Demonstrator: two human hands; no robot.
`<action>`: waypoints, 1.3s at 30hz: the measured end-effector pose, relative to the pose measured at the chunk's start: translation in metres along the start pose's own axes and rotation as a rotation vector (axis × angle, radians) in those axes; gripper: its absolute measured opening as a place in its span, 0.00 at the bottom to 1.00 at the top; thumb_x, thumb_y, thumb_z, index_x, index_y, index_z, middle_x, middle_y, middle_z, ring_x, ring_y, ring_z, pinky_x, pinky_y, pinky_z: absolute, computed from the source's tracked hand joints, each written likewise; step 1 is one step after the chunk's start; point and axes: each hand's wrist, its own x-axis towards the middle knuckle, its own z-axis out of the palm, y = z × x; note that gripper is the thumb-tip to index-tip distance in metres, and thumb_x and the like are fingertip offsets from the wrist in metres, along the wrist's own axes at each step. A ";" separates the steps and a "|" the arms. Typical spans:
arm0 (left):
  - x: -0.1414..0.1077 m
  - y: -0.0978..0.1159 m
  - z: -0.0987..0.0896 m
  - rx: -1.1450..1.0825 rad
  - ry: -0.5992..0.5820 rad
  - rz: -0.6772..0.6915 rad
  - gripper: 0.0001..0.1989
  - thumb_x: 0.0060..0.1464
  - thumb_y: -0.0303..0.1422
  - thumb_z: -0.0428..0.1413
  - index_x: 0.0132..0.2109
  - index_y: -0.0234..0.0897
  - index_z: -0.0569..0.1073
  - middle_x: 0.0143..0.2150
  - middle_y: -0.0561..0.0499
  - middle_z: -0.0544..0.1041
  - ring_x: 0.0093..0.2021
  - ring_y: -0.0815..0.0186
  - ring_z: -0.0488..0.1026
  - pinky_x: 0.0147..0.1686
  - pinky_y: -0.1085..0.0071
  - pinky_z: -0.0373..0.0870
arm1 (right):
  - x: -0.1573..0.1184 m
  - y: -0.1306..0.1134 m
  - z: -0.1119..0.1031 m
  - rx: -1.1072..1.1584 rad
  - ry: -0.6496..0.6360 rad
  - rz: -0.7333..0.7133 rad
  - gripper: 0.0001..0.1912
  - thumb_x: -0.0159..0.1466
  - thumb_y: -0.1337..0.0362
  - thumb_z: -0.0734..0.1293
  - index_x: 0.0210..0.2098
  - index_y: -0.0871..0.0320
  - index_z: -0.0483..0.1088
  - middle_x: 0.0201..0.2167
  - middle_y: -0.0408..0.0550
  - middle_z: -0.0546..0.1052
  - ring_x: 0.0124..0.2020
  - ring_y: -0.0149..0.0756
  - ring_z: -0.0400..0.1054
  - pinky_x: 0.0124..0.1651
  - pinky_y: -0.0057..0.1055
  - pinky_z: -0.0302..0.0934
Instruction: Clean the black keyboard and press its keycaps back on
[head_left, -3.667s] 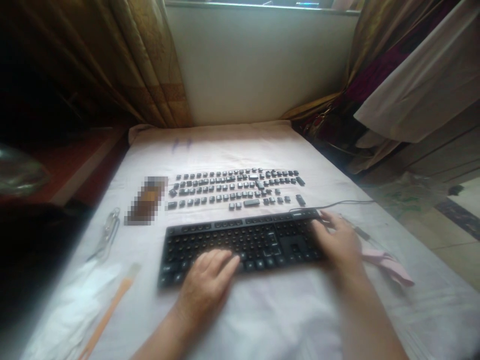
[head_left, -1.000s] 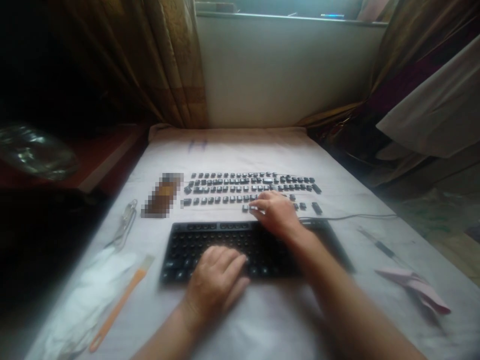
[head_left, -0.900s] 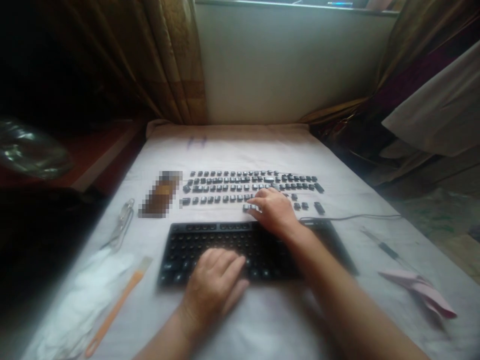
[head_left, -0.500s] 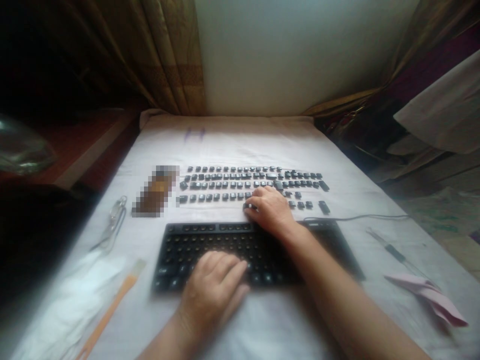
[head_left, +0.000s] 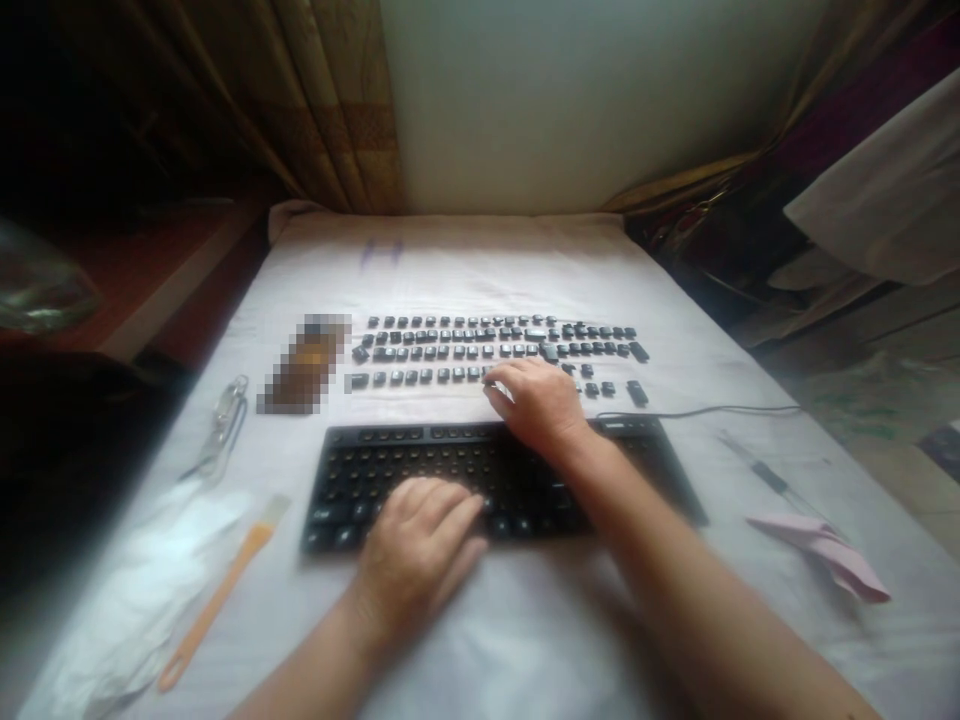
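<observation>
A black keyboard lies on the white cloth with many of its keycaps off and the bare key posts showing. My left hand rests palm down over its lower middle, fingers stretched out and touching the bottom rows. Beyond the keyboard, loose black keycaps are laid out in several rows. My right hand reaches across the keyboard to the nearest rows, thumb and forefinger pinched at a small black keycap. The hand covers part of those rows.
At left lie glasses, a crumpled white cloth and an orange-handled brush. A blurred-out brown item lies beside the keycaps. The cable runs right, near a thin tool and a pink cloth.
The view has tipped slightly, so everything sits a little higher in it. My right hand stays pinched by the near keycap rows, and my left stays on the keyboard.
</observation>
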 end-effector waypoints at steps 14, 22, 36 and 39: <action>0.000 0.015 0.001 -0.019 0.040 0.112 0.11 0.64 0.31 0.53 0.49 0.37 0.77 0.41 0.47 0.79 0.43 0.62 0.72 0.49 0.62 0.70 | -0.123 -0.020 0.008 0.465 0.264 -0.130 0.06 0.65 0.70 0.67 0.39 0.55 0.77 0.36 0.48 0.83 0.35 0.36 0.76 0.39 0.32 0.71; 0.000 0.013 0.002 0.030 -0.020 0.073 0.15 0.64 0.33 0.53 0.54 0.36 0.76 0.45 0.46 0.78 0.47 0.60 0.71 0.54 0.60 0.69 | -0.126 -0.018 0.009 0.469 0.285 -0.160 0.07 0.66 0.69 0.67 0.41 0.55 0.77 0.36 0.48 0.83 0.35 0.36 0.76 0.39 0.34 0.71; 0.002 0.012 0.002 -0.004 -0.043 0.047 0.13 0.64 0.32 0.53 0.53 0.38 0.77 0.44 0.46 0.78 0.48 0.60 0.71 0.55 0.60 0.68 | -0.122 -0.019 0.001 0.611 0.176 0.007 0.09 0.62 0.72 0.68 0.41 0.54 0.74 0.34 0.46 0.82 0.35 0.37 0.76 0.38 0.34 0.71; 0.003 0.013 0.003 0.003 -0.046 0.051 0.13 0.64 0.32 0.53 0.53 0.37 0.76 0.44 0.46 0.78 0.48 0.60 0.70 0.56 0.60 0.67 | -0.122 -0.018 0.001 0.630 0.159 0.005 0.09 0.63 0.72 0.68 0.41 0.53 0.74 0.34 0.46 0.82 0.34 0.36 0.75 0.37 0.34 0.71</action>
